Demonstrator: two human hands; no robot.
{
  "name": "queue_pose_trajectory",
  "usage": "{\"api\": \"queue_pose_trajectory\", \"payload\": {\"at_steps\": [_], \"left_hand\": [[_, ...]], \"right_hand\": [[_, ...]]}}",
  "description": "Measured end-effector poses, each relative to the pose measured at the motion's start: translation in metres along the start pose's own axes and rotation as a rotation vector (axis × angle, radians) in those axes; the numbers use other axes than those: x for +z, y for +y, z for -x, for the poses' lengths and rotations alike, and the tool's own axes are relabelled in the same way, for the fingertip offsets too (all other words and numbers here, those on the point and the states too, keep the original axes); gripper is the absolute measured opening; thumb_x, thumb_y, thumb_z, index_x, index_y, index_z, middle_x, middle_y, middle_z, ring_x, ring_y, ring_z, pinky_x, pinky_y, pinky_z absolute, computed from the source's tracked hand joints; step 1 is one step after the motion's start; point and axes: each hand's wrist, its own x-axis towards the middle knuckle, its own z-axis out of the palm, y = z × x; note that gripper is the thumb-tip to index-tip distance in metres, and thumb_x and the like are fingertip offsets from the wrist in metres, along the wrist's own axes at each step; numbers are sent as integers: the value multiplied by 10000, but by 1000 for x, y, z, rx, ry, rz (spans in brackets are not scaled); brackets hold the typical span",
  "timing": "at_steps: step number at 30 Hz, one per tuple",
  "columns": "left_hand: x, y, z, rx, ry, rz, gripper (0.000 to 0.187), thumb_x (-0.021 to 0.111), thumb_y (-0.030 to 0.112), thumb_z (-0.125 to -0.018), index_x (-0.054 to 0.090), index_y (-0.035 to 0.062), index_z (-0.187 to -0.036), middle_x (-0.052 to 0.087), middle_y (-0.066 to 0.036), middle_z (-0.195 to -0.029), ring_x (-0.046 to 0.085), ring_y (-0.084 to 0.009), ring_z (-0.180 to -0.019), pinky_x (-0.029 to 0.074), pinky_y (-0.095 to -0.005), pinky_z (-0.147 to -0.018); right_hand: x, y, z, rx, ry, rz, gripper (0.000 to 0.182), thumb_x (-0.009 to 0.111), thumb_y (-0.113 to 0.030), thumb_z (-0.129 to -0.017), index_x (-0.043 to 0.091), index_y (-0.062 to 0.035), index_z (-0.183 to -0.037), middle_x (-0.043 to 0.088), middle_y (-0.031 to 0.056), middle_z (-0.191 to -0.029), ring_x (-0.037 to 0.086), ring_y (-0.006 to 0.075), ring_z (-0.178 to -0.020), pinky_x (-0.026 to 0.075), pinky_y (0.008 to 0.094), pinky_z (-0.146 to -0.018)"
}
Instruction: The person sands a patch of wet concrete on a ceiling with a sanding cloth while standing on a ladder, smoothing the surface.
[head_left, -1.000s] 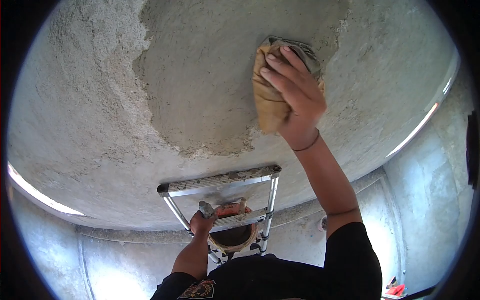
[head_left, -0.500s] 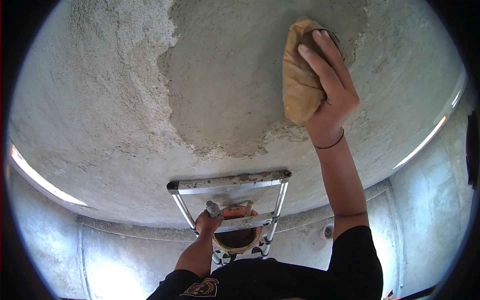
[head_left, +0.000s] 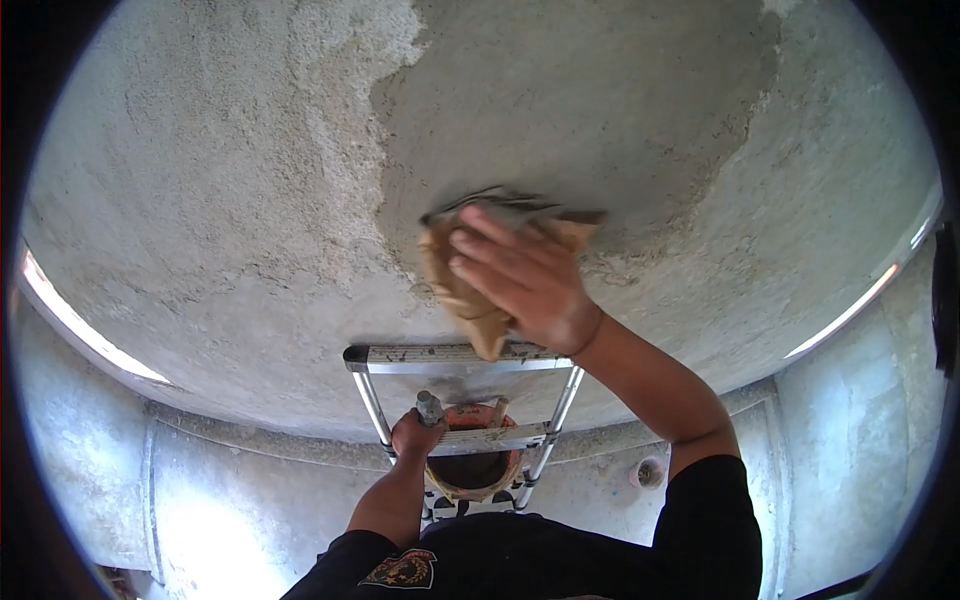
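My right hand presses a crumpled brown paper piece against the wall, at the lower edge of a darker, damp-looking plaster patch. The hand and paper are slightly blurred, and the paper's dark upper edge touches the patch. Below, my left hand is closed around a grey, rounded handle-like object beside the ladder. What the lower part of that object is like is hidden by the fingers.
A reddish bucket with dark contents hangs or stands behind an upper rung, with a stick-like handle in it. A small round container sits on the floor at the right. Rough, lighter plaster covers the wall to the left.
My right hand has moved down and left across the wall with the brown paper, from the patch's right side to its lower edge. The left hand remains by the ladder.
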Motion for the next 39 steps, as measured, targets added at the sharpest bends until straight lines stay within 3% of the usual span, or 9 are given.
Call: {"api": "queue_pose_trajectory", "payload": {"at_steps": [4,7,9,12,25,28,30,32,39], "left_hand": [[-2,-1,0,-5,-26,-1,666,830,585,-632,724,116,-1094,751,-158,-1092,713,-338,-1055,564,-454,-927],[0,0,2,11,-3,28,656,838,587,-625,731,122,-1075,755,-154,-1079,719,-337,-1039,570,-455,-912],[5,-3,-1,11,26,-10,641,838,593,-624,740,118,-1043,760,-151,-1053,727,-336,-1012,577,-453,-893],[2,1,3,18,39,-2,631,842,591,-630,744,106,-1021,762,-154,-1029,731,-336,-992,580,-453,-880],[4,-1,2,42,32,-25,640,827,580,-654,727,81,-1043,751,-167,-1058,722,-342,-1015,573,-460,-887],[0,3,4,30,41,-104,631,827,581,-651,728,94,-1040,752,-160,-1059,723,-341,-1012,574,-459,-887],[2,3,3,28,43,-67,631,830,578,-646,728,97,-1041,753,-157,-1060,723,-341,-1012,574,-460,-889],[5,-1,2,32,38,-48,632,834,576,-641,727,100,-1042,754,-154,-1061,723,-341,-1013,573,-460,-891],[5,-1,0,40,62,-86,639,837,584,-632,728,95,-1028,754,-162,-1040,722,-345,-1008,569,-460,-891]], "right_hand": [[-69,30,-10,16,327,322,261,577,-143,-1003,710,-52,-1209,667,137,-1357,551,355,-1364,494,472,-1089],[-127,71,7,86,779,247,298,665,-95,-949,667,36,-1216,678,196,-1312,634,394,-1247,505,479,-1080],[-156,68,11,302,995,298,283,616,-63,-991,647,90,-1227,669,221,-1312,644,383,-1231,499,460,-1092],[-171,89,-8,-38,953,412,281,634,-16,-950,666,86,-1210,669,237,-1305,627,369,-1259,490,455,-1101],[-75,43,64,78,44,268,235,655,-51,-877,749,-90,-1088,694,123,-1314,597,327,-1323,519,448,-1052],[-113,50,67,97,233,347,234,660,-59,-893,740,-53,-1113,702,144,-1291,596,339,-1321,531,447,-1043],[-134,70,43,93,683,307,230,665,-76,-917,725,-2,-1125,706,169,-1271,595,349,-1318,520,452,-1065],[-167,76,21,101,734,595,284,705,-88,-939,674,65,-1176,670,215,-1317,610,327,-1291,511,422,-1083],[-126,84,-8,128,609,517,403,768,-32,-838,683,9,-1229,688,212,-1289,599,372,-1306,489,459,-1097]]}}
